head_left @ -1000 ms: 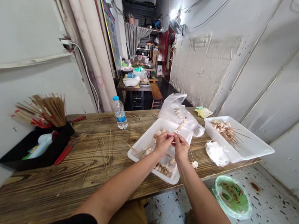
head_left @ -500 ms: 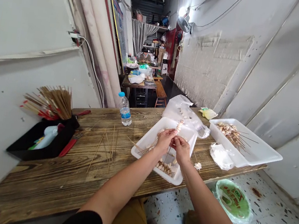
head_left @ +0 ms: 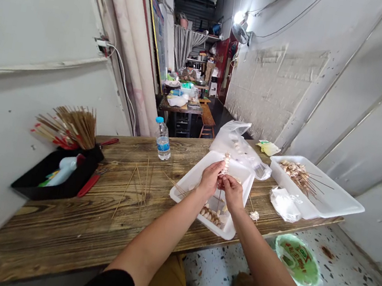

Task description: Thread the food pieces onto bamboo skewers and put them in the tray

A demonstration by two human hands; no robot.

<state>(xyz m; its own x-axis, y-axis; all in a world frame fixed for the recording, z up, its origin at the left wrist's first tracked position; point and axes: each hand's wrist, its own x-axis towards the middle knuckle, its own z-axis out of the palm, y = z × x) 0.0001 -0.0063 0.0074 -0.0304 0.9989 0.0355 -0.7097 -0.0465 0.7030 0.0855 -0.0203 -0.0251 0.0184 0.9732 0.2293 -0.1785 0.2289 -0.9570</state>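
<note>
The left hand (head_left: 210, 180) and the right hand (head_left: 233, 192) are pinching, fingers bent well in; below them the wooden worktop (head_left: 91, 224) is bearing a white plastic tray (head_left: 248, 181), and over it they are holding a thin skewer (head_left: 219, 198) packed with pale pieces (head_left: 226, 158), possibly garlic or mushroom. The step seems to be threading; the next move is probably calling for gentle pressure along the stick. The green bin liner (head_left: 299, 261) is showing red lettering, too skewed to read; the water bottle (head_left: 163, 131) is wearing a blue label (head_left: 163, 147), too small to read.

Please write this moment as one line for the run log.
left hand: holds loaded skewer | right hand: pinches beside left hand | below: white tray
</note>
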